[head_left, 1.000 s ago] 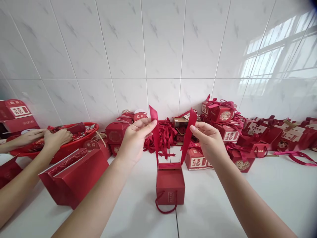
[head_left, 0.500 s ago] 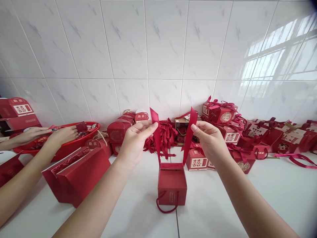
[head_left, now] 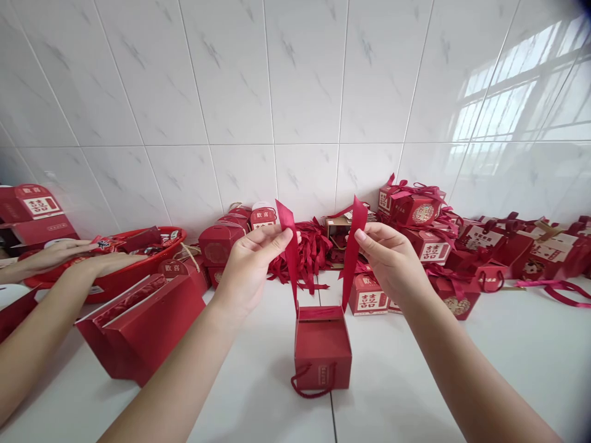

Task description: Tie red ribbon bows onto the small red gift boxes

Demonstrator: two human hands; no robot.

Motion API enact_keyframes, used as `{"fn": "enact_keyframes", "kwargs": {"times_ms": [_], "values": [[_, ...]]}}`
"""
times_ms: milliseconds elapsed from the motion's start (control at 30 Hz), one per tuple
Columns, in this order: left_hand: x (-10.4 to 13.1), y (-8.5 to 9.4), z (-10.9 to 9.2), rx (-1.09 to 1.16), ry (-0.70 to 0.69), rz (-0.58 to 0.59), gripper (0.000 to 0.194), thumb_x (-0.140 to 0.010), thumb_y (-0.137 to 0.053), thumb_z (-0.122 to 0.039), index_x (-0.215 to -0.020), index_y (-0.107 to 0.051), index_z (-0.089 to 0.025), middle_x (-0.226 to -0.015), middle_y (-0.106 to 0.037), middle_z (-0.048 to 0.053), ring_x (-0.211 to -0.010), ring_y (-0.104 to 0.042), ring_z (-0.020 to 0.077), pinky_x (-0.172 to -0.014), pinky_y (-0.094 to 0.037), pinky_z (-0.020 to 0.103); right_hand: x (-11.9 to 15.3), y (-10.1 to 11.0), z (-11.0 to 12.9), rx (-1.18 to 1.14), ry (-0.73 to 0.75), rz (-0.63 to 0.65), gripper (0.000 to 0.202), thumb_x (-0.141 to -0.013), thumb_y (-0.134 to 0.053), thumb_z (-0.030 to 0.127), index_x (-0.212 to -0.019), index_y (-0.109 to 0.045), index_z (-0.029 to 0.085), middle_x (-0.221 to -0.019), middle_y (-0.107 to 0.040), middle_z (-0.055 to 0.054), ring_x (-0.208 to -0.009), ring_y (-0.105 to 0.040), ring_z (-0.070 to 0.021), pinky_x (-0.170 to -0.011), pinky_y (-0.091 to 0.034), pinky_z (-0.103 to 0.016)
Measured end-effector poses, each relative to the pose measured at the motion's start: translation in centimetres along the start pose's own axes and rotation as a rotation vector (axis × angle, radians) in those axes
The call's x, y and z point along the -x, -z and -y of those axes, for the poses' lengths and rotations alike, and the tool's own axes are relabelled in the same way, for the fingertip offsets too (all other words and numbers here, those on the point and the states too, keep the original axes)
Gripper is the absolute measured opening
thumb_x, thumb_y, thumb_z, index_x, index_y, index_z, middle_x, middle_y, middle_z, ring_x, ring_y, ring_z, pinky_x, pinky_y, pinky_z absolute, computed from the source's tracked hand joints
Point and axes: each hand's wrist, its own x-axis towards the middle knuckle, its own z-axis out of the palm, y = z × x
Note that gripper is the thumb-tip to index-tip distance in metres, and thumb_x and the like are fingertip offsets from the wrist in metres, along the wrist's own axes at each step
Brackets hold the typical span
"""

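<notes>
A small red gift box [head_left: 322,344] stands on the white table in front of me, a dark red rope handle [head_left: 308,392] hanging at its front. A red ribbon [head_left: 290,258] rises from both sides of the box top, its two ends held up in a V. My left hand [head_left: 252,261] pinches one end between thumb and forefinger. The other end is pinched the same way by my right hand [head_left: 388,255]. Where the ribbon passes at the back of the box is hidden.
At the left, another person's hands [head_left: 87,261] are over a red basin [head_left: 117,286] of wrapped sweets. A larger red bag [head_left: 148,326] stands before it. Behind my box lies a heap of red ribbons [head_left: 314,249]. Ribboned gift boxes [head_left: 418,212] are piled at the right.
My hands hold the ribbon ends almost as before, and the box appears slightly lower in view. The other person's right hand has opened out flat over the basin.
</notes>
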Motion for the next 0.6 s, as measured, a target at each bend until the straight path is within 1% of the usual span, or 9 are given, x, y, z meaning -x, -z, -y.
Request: {"fn": "enact_keyframes", "kwargs": {"times_ms": [100,167,200,300,367,433,467,533,600], "values": [[0.0,-0.1,0.3,0.004,0.015,0.051,0.021,-0.067,-0.079,-0.030,-0.084,-0.071,-0.019,-0.080,-0.072,0.002,-0.083,-0.066,0.0165,-0.082,-0.047,0.030,0.0,-0.4,0.1,-0.018,-0.045,0.061,0.016,-0.076,-0.071,0.034,-0.078,-0.062,0.022,-0.077,-0.065,0.002,-0.070,-0.061,-0.0120,-0.072,-0.050,-0.027],[0.1,-0.4,0.3,-0.032,0.009,0.126,0.020,-0.069,-0.077,-0.029,-0.083,-0.069,-0.019,-0.077,-0.070,0.000,-0.077,-0.066,0.0146,-0.078,-0.049,0.029,0.1,-0.9,0.2,-0.011,-0.085,0.124,0.019,-0.077,-0.069,0.036,-0.078,-0.057,0.021,-0.077,-0.065,0.001,-0.066,-0.063,-0.0127,-0.070,-0.052,-0.029],[0.2,-0.5,0.2,-0.068,0.009,0.172,0.019,-0.069,-0.077,-0.028,-0.083,-0.067,-0.019,-0.076,-0.070,-0.001,-0.074,-0.065,0.0136,-0.076,-0.049,0.028,0.2,-1.2,0.3,0.014,-0.101,0.160,0.020,-0.078,-0.068,0.036,-0.079,-0.056,0.020,-0.076,-0.065,0.000,-0.062,-0.062,-0.0123,-0.066,-0.052,-0.029],[0.7,-1.1,-0.1,-0.211,0.054,0.298,0.024,-0.070,-0.076,-0.028,-0.085,-0.058,-0.021,-0.073,-0.068,-0.002,-0.070,-0.065,0.0136,-0.067,-0.049,0.026,0.6,-1.9,0.7,0.156,-0.099,0.281,0.014,-0.083,-0.062,0.031,-0.085,-0.060,0.018,-0.069,-0.060,0.001,-0.051,-0.054,-0.0082,-0.051,-0.047,-0.023],[0.9,-1.4,-0.2,-0.283,0.106,0.350,0.028,-0.072,-0.075,-0.029,-0.086,-0.051,-0.022,-0.072,-0.067,-0.002,-0.070,-0.066,0.0164,-0.065,-0.049,0.029,1.1,-2.2,0.9,0.226,-0.078,0.378,0.012,-0.086,-0.056,0.026,-0.089,-0.063,0.017,-0.064,-0.055,0.003,-0.050,-0.048,-0.0066,-0.047,-0.042,-0.019],[1.0,-1.4,-0.3,-0.323,0.129,0.368,0.028,-0.074,-0.072,-0.030,-0.086,-0.048,-0.022,-0.073,-0.067,0.000,-0.072,-0.066,0.0191,-0.067,-0.049,0.032,1.6,-2.2,0.9,0.239,-0.068,0.455,0.015,-0.088,-0.053,0.024,-0.094,-0.065,0.018,-0.062,-0.052,0.003,-0.051,-0.045,-0.0061,-0.046,-0.040,-0.018],[1.0,-1.4,-0.2,-0.332,0.129,0.377,0.028,-0.075,-0.071,-0.029,-0.087,-0.047,-0.022,-0.075,-0.067,0.000,-0.073,-0.067,0.0198,-0.068,-0.050,0.034,1.9,-2.1,0.7,0.230,-0.071,0.473,0.017,-0.088,-0.052,0.024,-0.096,-0.065,0.018,-0.062,-0.052,0.003,-0.051,-0.046,-0.0060,-0.046,-0.040,-0.018],[1.0,-1.2,-0.2,-0.338,0.131,0.419,0.026,-0.076,-0.069,-0.025,-0.088,-0.047,-0.022,-0.079,-0.067,0.001,-0.076,-0.066,0.0195,-0.071,-0.049,0.034,2.1,-1.9,0.4,0.206,-0.086,0.479,0.020,-0.090,-0.051,0.029,-0.098,-0.065,0.018,-0.067,-0.056,0.002,-0.051,-0.049,-0.0064,-0.045,-0.042,-0.018],[1.0,-0.8,-0.1,-0.324,0.162,0.495,0.021,-0.078,-0.065,-0.021,-0.090,-0.048,-0.022,-0.081,-0.066,0.001,-0.079,-0.065,0.0184,-0.074,-0.049,0.033,2.2,-1.7,0.0,0.192,-0.081,0.486,0.024,-0.092,-0.048,0.033,-0.098,-0.066,0.018,-0.072,-0.061,-0.001,-0.055,-0.055,-0.0085,-0.050,-0.047,-0.021]]}}
